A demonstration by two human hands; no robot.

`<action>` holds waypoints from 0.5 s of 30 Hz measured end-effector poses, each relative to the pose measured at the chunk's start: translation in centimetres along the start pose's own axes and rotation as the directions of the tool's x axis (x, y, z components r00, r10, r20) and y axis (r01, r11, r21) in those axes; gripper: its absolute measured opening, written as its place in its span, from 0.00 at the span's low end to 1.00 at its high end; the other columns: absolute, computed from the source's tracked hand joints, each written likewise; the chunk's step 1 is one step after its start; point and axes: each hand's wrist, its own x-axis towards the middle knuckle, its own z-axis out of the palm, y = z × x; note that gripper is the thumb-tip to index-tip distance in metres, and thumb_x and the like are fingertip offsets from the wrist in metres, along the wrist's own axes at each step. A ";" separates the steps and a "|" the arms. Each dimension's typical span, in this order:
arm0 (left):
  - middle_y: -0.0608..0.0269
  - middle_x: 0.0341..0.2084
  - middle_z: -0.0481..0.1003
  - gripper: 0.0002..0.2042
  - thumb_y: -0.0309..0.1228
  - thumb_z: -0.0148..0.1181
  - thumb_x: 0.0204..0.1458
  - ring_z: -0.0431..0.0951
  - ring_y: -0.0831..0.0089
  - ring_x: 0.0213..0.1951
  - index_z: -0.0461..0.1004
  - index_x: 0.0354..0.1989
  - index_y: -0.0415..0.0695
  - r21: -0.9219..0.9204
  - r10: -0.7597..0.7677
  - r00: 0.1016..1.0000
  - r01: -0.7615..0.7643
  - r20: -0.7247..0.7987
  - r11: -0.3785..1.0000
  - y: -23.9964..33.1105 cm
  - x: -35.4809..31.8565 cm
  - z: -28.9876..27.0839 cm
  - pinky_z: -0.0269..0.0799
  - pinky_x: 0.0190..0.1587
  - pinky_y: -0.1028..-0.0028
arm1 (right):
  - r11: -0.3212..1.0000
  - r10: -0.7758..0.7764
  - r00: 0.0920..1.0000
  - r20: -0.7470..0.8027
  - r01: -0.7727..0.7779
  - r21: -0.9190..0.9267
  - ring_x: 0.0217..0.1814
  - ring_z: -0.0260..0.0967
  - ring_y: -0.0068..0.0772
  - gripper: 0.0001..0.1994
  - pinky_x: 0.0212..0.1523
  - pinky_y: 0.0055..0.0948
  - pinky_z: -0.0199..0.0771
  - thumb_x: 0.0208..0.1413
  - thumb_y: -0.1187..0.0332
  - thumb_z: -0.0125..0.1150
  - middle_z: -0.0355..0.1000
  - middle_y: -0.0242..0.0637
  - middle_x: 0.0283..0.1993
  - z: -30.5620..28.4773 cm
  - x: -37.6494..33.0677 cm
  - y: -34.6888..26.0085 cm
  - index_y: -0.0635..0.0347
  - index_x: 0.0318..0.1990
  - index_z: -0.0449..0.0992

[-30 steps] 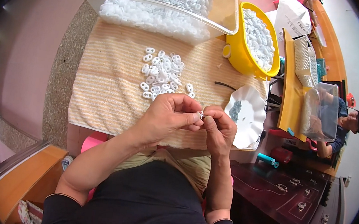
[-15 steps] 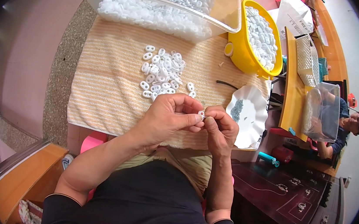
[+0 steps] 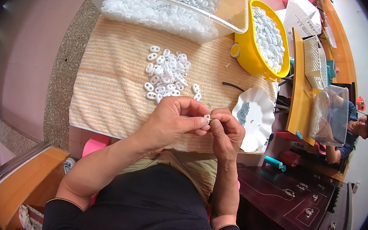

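Between the thumb and fingers of my left hand [image 3: 172, 119] is a small white two-holed plastic piece [image 3: 207, 117], held just above the near part of the towel. My right hand [image 3: 227, 132] meets it from the right, thumb and forefinger pinched against the piece; whatever tiny thing they grip is too small to name. Beyond my left hand lies a loose pile of similar white two-holed pieces [image 3: 168, 75]. To the right of my right hand, a white wavy-edged plate [image 3: 254, 138] carries a heap of tiny grey bits [image 3: 243, 112].
A striped towel [image 3: 106, 89] covers the table. At its far side stand a clear bin [image 3: 230, 12] and a yellow tub [image 3: 243, 54], both filled with white pieces. A short dark strip [image 3: 233, 85] lies near the plate. Another person [image 3: 362, 127] sits at the far right.
Both hands keep almost the same pose, still meeting at the white piece. The piece is tilted very slightly differently; nothing else has visibly moved.
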 end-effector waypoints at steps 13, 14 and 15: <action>0.57 0.32 0.77 0.09 0.21 0.60 0.52 0.79 0.75 0.33 0.73 0.41 0.32 0.023 0.025 1.000 -0.025 -0.009 0.999 -0.5 0.1 -0.1 0.78 0.39 0.78 | 0.976 -0.092 0.996 -0.017 0.087 -0.201 0.39 0.68 0.24 0.02 0.41 0.22 0.69 0.50 0.81 0.59 0.72 0.36 0.36 0.1 0.1 -0.3 0.66 0.31 0.74; 0.57 0.32 0.77 0.09 0.21 0.60 0.52 0.79 0.75 0.33 0.73 0.41 0.32 0.037 0.024 1.000 -0.023 -0.017 0.999 -0.5 0.1 -0.1 0.78 0.39 0.78 | 0.967 -0.100 0.995 -0.023 0.092 -0.238 0.39 0.69 0.25 0.03 0.41 0.22 0.70 0.49 0.81 0.59 0.72 0.36 0.36 0.1 0.1 -0.3 0.66 0.31 0.74; 0.57 0.32 0.77 0.09 0.21 0.60 0.52 0.79 0.75 0.33 0.73 0.41 0.32 0.037 0.024 1.000 -0.023 -0.017 0.999 -0.5 0.0 0.0 0.78 0.39 0.78 | 0.957 -0.108 0.994 -0.029 0.096 -0.274 0.39 0.70 0.26 0.03 0.41 0.22 0.70 0.48 0.81 0.60 0.72 0.37 0.36 0.1 0.1 -0.3 0.66 0.31 0.75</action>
